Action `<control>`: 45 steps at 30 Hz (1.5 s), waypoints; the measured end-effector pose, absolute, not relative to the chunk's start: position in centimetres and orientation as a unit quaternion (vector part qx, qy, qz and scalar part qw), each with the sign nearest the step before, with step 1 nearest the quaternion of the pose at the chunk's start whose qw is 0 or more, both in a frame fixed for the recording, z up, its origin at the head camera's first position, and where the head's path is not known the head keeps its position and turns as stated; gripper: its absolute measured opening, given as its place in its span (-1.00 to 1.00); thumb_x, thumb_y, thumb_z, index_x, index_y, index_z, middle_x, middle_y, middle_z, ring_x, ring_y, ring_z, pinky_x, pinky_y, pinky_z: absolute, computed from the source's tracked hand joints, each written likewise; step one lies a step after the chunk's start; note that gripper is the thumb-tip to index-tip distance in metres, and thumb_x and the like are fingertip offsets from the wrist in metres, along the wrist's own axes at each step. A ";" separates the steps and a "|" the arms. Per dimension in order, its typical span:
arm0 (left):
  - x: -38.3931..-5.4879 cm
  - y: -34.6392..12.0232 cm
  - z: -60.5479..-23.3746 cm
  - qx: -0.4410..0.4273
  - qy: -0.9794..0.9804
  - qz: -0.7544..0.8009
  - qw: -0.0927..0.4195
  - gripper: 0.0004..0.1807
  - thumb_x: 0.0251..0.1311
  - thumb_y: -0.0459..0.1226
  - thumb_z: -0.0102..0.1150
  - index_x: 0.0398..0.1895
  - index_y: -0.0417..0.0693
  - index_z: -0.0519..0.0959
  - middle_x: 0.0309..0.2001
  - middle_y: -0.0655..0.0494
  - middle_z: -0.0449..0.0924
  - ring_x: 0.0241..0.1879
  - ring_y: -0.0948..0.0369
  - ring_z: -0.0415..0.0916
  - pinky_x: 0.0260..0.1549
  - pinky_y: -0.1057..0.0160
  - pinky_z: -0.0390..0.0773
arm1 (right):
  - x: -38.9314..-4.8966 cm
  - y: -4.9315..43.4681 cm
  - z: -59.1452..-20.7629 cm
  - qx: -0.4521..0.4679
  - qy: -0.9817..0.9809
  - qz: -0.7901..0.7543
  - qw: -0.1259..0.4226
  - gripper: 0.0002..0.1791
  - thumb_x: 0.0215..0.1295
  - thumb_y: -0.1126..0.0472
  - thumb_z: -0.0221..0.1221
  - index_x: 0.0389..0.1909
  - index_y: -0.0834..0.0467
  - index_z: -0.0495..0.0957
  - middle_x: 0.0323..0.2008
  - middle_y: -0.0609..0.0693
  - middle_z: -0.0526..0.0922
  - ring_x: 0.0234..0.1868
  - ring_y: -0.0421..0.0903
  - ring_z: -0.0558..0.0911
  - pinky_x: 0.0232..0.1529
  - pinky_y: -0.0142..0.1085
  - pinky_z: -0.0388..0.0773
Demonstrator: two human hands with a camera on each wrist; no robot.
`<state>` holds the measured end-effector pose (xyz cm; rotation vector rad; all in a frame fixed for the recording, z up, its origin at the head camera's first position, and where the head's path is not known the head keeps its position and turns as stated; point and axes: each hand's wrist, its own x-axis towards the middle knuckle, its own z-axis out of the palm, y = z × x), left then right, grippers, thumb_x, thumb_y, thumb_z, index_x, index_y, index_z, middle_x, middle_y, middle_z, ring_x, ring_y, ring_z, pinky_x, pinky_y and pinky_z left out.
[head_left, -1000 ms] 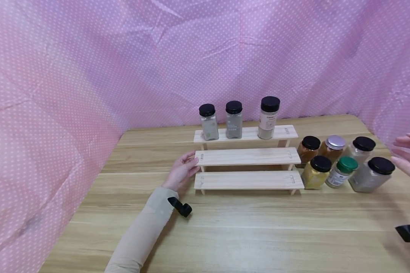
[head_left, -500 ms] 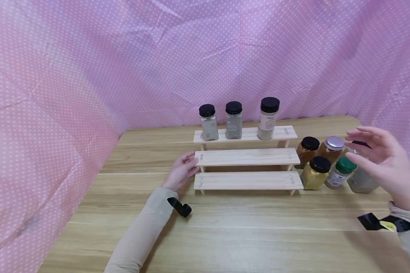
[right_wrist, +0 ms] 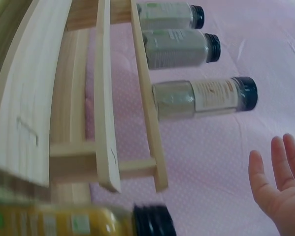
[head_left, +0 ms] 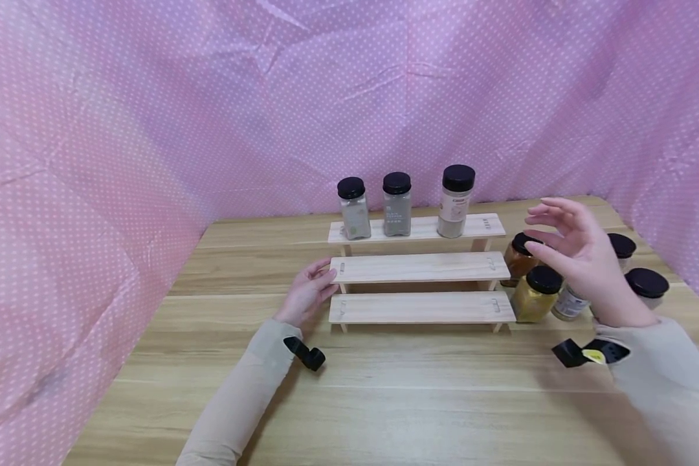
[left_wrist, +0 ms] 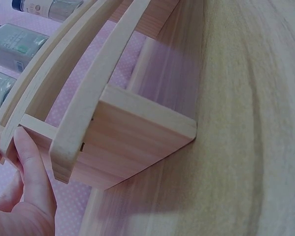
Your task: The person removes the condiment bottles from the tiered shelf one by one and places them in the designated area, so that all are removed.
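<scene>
A three-tier wooden rack (head_left: 419, 266) stands on the table. My left hand (head_left: 306, 292) pinches the left end of its middle shelf; in the left wrist view a finger (left_wrist: 33, 167) lies against the shelf's end. Three black-capped spice jars stand on the top shelf: one at left (head_left: 355, 210), a black pepper jar (head_left: 397, 206) and a taller labelled jar (head_left: 455, 204). My right hand (head_left: 582, 259), fingers apart and slightly bent, hovers above the jars right of the rack, holding nothing. It hides the green-lidded and silver-lidded jars' tops.
Right of the rack stand a yellow spice jar (head_left: 534, 299), a reddish-brown jar (head_left: 518, 262), a white-labelled jar (head_left: 569, 303) and two black-lidded jars, one nearer (head_left: 646, 285) and one behind (head_left: 622, 247). A pink dotted cloth (head_left: 268, 110) hangs behind the wooden table (head_left: 419, 408).
My right hand has moved left from the right edge, past the outer jars, to above the middle of the jar group. My left hand keeps its hold on the rack.
</scene>
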<state>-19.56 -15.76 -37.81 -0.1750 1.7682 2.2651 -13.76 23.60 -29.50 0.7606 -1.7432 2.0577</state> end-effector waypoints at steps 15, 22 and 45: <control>-19.7 -15.9 -37.9 -0.067 0.606 0.782 0.133 -0.46 0.34 -0.48 -0.08 0.38 -0.24 0.14 -0.16 0.12 0.37 -0.28 0.37 0.45 -0.21 0.48 0.56 | -17.3 19.7 -30.2 0.161 -0.710 0.666 0.163 -0.31 0.17 0.53 0.16 0.29 0.06 0.21 0.07 -0.16 0.38 0.11 -0.25 0.39 0.01 -0.63 0.45; -19.7 -15.9 -38.0 -0.073 0.611 0.776 0.137 -0.46 0.34 -0.47 -0.08 0.39 -0.24 0.14 -0.17 0.14 0.36 -0.30 0.37 0.44 -0.23 0.48 0.56 | -18.6 18.6 -30.4 0.114 -0.756 0.630 0.139 -0.27 0.24 0.37 0.19 0.38 0.07 0.09 0.08 -0.21 0.36 0.15 -0.22 0.38 0.03 -0.61 0.45; -19.7 -15.7 -37.7 -0.072 0.605 0.781 0.136 -0.45 0.35 -0.47 -0.10 0.40 -0.23 0.13 -0.14 0.14 0.35 -0.26 0.38 0.44 -0.22 0.48 0.56 | -21.1 16.6 -30.0 0.076 -0.787 0.603 0.108 -0.13 0.24 0.37 0.19 0.47 0.04 -0.06 0.32 0.21 0.22 0.30 0.10 0.30 0.31 0.01 0.31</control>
